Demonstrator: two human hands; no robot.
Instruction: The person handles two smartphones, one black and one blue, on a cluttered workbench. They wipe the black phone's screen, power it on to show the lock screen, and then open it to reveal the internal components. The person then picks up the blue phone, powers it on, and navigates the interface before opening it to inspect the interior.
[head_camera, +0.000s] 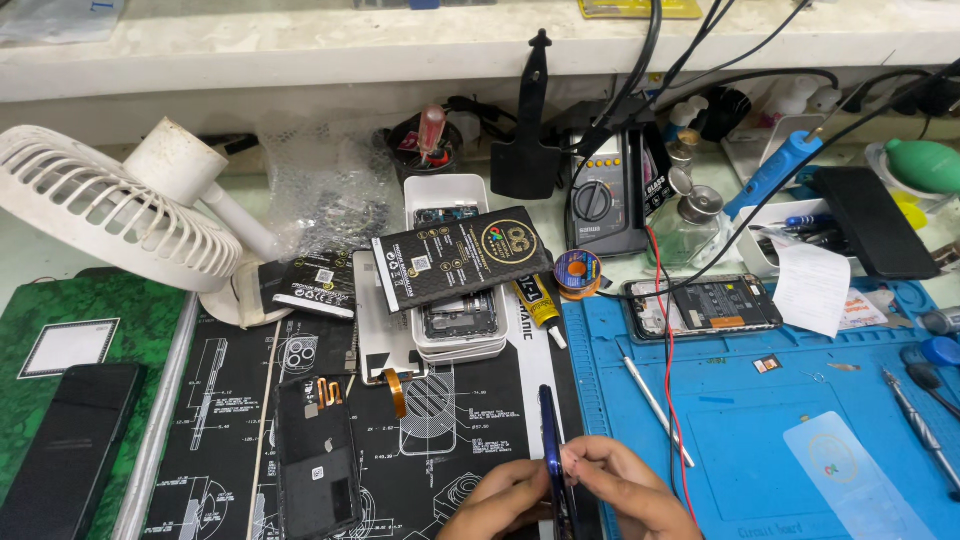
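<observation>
Because it is turned on edge, the blue phone is pinched between the left hand and the right hand at the near edge of the counter, so its thin side faces up. An opened phone body is laid flat just left, on the black printed mat.

Bright, even overhead light, soft shadows, sharp focus, slight wide-angle edge bending.
</observation>
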